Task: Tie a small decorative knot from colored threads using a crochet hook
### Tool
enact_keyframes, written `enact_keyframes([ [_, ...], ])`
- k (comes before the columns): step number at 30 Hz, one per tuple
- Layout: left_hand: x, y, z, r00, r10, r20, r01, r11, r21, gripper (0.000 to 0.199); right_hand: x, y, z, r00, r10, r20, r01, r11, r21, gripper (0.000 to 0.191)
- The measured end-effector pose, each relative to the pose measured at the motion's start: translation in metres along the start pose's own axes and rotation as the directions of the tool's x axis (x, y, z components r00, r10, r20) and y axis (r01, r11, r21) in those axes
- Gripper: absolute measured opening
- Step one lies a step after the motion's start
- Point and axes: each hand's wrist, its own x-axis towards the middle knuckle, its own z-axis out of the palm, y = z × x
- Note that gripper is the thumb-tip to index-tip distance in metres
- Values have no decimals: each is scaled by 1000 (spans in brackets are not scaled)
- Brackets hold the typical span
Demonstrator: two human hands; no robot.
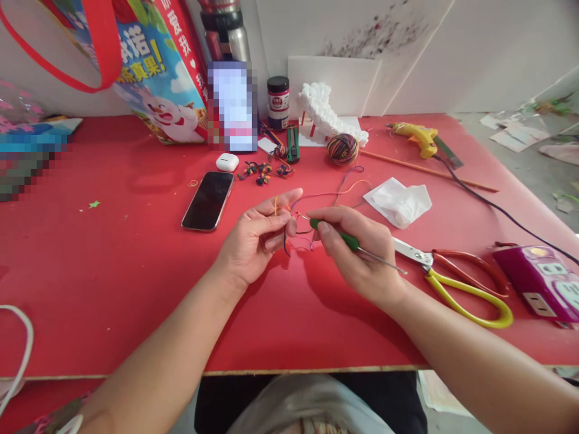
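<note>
In the middle of the red table, my left hand [260, 232] pinches multicoloured yarn [287, 236], with an orange strand looped over a finger and a dark end hanging down. My right hand [357, 247] grips a crochet hook [348, 240] by its green handle, the tip pointing at the yarn by my left fingertips. Loose strands trail from there back toward a ball of variegated yarn [342, 149]. Behind my left hand lie several small crocheted pieces [263, 171] in dark and orange yarn. The tiny stitches at the hook tip are too small to make out.
Scissors [470, 289] with red and yellow handles and a purple power socket [543, 283] lie right. Crumpled white paper [400, 202], a wooden stick [429, 170] and a yellow glue gun [416, 137] lie beyond. A phone [208, 201] and earbud case [227, 162] are left.
</note>
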Motion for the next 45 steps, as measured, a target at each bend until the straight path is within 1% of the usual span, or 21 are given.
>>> enact_keyframes([
  [3,1,2,-3,1000,-21,15,21,1000,5,27,3,-2,-2,984,177,-15,-171,969,177,17],
  [6,1,3,-4,998,-52,20,53,999,-7,30,7,-1,-4,952,307,-1,-289,896,338,16],
  [9,2,4,-6,994,-95,47,98,994,-48,33,10,3,-6,913,406,39,-375,797,473,16],
  [13,1,7,-5,983,-157,92,166,980,-107,34,15,6,-9,861,492,126,-461,654,599,15],
  [17,-2,11,-4,966,-223,129,241,960,-143,37,22,8,-12,802,560,209,-537,522,663,13],
  [21,-5,13,-3,940,-271,205,305,939,-157,38,26,13,-15,747,586,314,-603,398,691,10],
  [27,-5,11,-6,888,-306,344,383,906,-181,41,28,17,-16,703,562,435,-658,283,698,11],
  [29,-6,10,-7,873,-313,373,400,898,-183,43,27,17,-16,690,553,467,-671,247,700,11],
  [32,-5,9,-7,867,-323,380,410,895,-175,43,27,17,-15,681,535,499,-682,215,699,11],
  [35,-6,8,-5,876,-320,360,398,902,-169,41,26,17,-15,682,525,509,-683,210,700,12],
  [41,-5,5,-3,911,-274,309,338,924,-179,37,27,17,-16,705,523,480,-663,243,708,12],
  [45,-5,5,-5,912,-273,305,336,925,-178,35,27,17,-16,713,521,470,-655,254,711,12],
])
